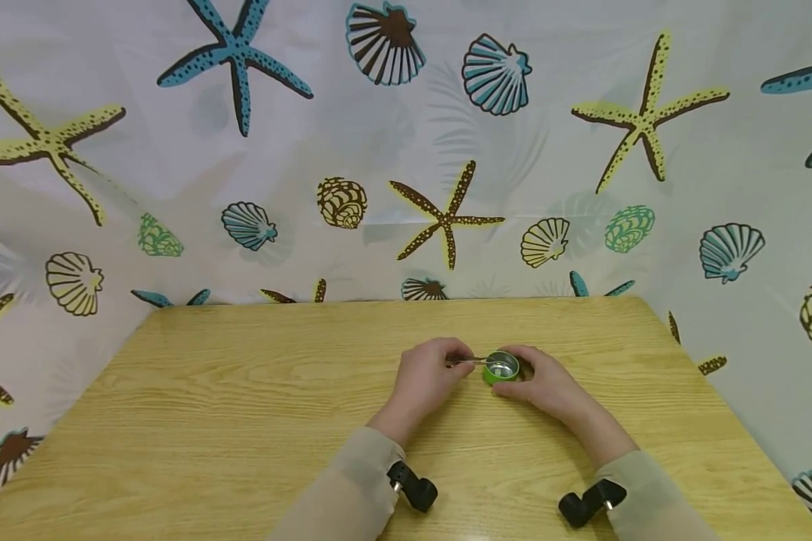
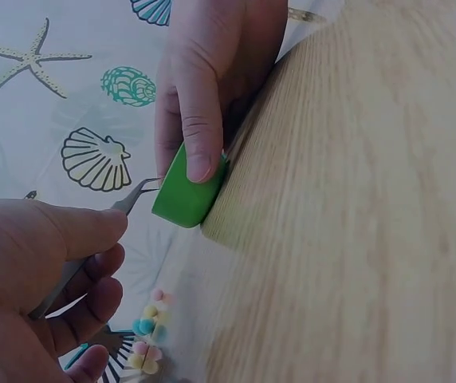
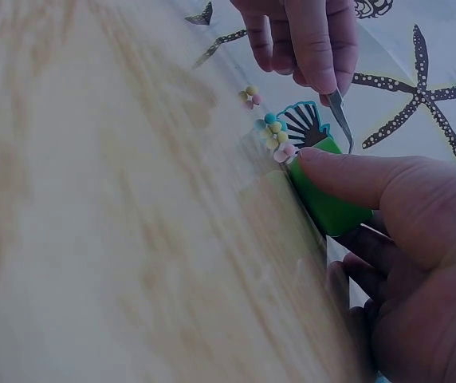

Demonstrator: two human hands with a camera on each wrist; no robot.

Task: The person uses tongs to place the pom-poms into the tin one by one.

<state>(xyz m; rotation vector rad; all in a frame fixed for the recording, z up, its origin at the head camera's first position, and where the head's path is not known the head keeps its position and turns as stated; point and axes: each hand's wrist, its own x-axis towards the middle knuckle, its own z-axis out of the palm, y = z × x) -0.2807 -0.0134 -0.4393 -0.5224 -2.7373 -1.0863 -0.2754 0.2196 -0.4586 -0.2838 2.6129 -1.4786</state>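
Observation:
My left hand (image 1: 425, 379) pinches a pair of metal tweezers (image 3: 340, 116) between thumb and fingers. Their bent tips reach over the rim of a small round tin (image 1: 489, 376), green outside and silvery inside. Around the tin's side curl the thumb and fingers of my right hand (image 1: 548, 382), holding it upright on the table. Something small and pale lies inside the tin, too small to make out. Several little pastel balls (image 2: 147, 325) in pink, yellow and blue lie clustered on the table beyond my left hand, which hides them in the head view.
A wood-grain table (image 1: 243, 406) spreads out around both hands. White cloth (image 1: 379, 248) printed with starfish and shells hangs behind it and along both sides. Each sleeve carries a black wrist mount (image 1: 413, 487).

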